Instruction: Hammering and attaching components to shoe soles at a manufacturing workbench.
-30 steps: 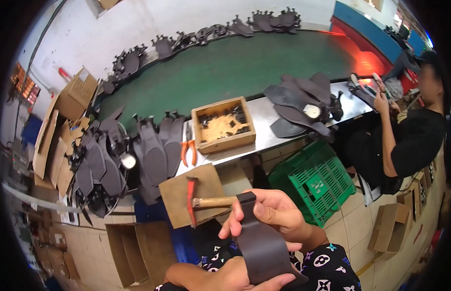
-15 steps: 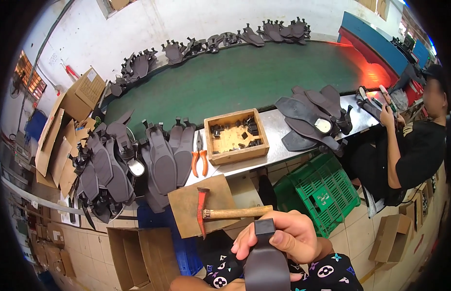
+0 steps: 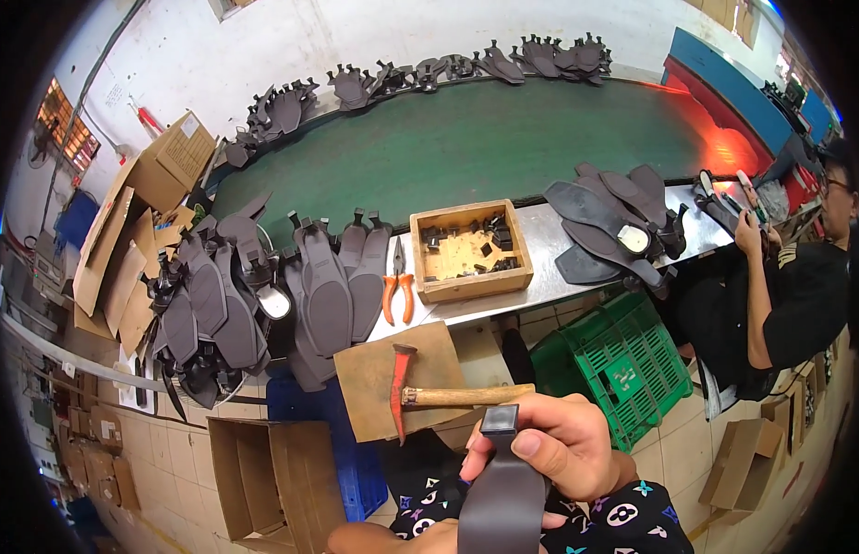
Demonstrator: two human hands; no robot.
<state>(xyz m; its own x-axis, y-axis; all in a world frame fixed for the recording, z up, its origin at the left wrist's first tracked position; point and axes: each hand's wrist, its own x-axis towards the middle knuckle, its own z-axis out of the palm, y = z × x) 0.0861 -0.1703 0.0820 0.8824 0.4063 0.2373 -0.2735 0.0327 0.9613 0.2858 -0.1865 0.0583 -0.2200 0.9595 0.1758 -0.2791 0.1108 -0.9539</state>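
Note:
A dark grey-brown heeled shoe (image 3: 503,508) is upside down close in front of me, its sole facing up and its square black heel tip (image 3: 500,421) uppermost. My right hand (image 3: 573,448) is closed round the heel, thumb against its near side. At the lower edge my left hand (image 3: 434,538) grips the sole from below; the shoe hides most of its fingers. Just beyond the right hand lies a red-headed hammer (image 3: 399,392) with a wooden handle, on a brown board (image 3: 356,369). A wooden box (image 3: 471,289) holds several small black pieces.
Orange-handled pliers (image 3: 398,286) lie left of the box. Shoes are piled at left (image 3: 231,319) and right (image 3: 605,222) on the metal bench (image 3: 466,312). Beyond runs a green conveyor belt (image 3: 485,138). A green crate (image 3: 623,369) stands below; a co-worker (image 3: 771,295) sits at right.
The view has shifted slightly, so the bench and its things appear farther right. The heel tip has tilted so that more of its top face shows. Both hands keep their hold.

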